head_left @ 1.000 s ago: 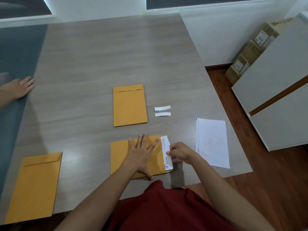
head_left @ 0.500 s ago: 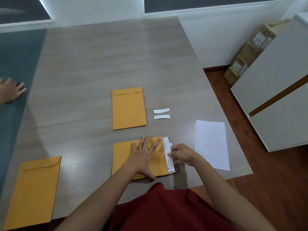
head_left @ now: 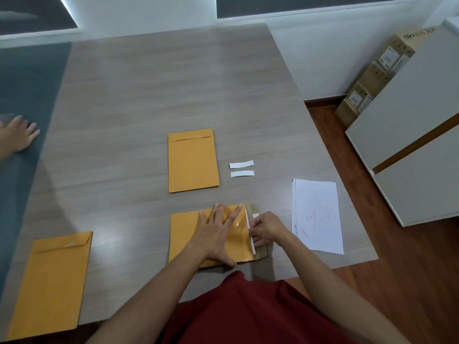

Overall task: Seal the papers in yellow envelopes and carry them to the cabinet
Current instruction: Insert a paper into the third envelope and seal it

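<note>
The broad grey wood-grain surface (head_left: 154,100) fills most of my view, running from the far wall to its near edge at my red shirt (head_left: 248,316). To my right stands the pale grey cabinet with a brown gap between its doors (head_left: 409,135), and behind it, against the wall, a stack of brown cardboard boxes with white labels (head_left: 372,78).

Three flat yellow paper envelopes lie on the surface. One sits at the near left corner (head_left: 49,284), flap end away from me. A second lies in the middle (head_left: 192,161), well apart from the others. The third, a yellow envelope turned sideways (head_left: 186,234), lies just before me with its open end to my right.

Right of it rests a stack of white sheets with red handwriting (head_left: 316,217), near the surface's right edge. Between that stack and the middle envelope lie two small white paper strips (head_left: 242,168), side by side, apart.

My left hand (head_left: 218,234) lies flat on the sideways envelope, fingers spread and straight, pressing it down. My right hand (head_left: 267,229) is at the envelope's open end, its fingers curled and pinching the white papers (head_left: 248,220), whose edge sticks out of the mouth over the dull brown flap (head_left: 260,253).

At the far left, another person's hand (head_left: 18,135) rests on a dark blue-grey area.
</note>
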A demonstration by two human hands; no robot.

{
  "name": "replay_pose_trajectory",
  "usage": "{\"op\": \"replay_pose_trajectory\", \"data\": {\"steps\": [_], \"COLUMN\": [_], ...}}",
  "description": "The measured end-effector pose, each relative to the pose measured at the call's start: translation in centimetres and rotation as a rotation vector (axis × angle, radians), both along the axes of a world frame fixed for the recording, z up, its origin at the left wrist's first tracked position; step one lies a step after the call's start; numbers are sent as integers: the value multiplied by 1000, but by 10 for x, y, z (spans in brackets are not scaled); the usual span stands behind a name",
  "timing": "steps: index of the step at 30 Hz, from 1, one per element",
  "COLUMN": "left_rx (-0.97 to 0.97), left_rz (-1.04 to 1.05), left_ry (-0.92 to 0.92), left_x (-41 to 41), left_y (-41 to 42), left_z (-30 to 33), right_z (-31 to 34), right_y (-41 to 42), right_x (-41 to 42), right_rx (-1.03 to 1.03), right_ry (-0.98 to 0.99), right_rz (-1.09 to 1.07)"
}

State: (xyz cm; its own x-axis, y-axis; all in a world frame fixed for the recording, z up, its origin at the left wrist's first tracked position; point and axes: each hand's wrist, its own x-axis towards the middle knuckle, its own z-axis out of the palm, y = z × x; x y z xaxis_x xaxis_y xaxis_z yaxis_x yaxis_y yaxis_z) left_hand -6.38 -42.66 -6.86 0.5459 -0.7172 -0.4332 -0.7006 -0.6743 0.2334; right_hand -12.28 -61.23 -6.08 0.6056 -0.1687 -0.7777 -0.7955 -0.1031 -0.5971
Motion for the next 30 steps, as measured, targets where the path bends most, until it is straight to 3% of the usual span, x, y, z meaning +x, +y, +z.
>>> {"op": "replay_pose_trajectory", "data": {"steps": [8, 16, 25, 27, 30], "left_rx": [3, 7, 4, -1, -49], "left_rz": [-11, -2, 0, 63, 364], "left_ry": [-23, -58, -98, -63, 13], "left_x": [2, -1, -6, -6, -5], "left_y": [0, 2, -3, 0, 9], "left_z": [2, -1, 0, 1, 4], "right_z": [3, -2, -3, -3, -5], "right_y": [1, 12, 16, 18, 19], "right_x": [-4, -8, -10, -10, -10], "right_rx": [88, -184, -10, -41, -107], "right_ry": [-11, -98, -42, -52, -53], "right_rz": [-77, -71, -158, -168, -171]}}
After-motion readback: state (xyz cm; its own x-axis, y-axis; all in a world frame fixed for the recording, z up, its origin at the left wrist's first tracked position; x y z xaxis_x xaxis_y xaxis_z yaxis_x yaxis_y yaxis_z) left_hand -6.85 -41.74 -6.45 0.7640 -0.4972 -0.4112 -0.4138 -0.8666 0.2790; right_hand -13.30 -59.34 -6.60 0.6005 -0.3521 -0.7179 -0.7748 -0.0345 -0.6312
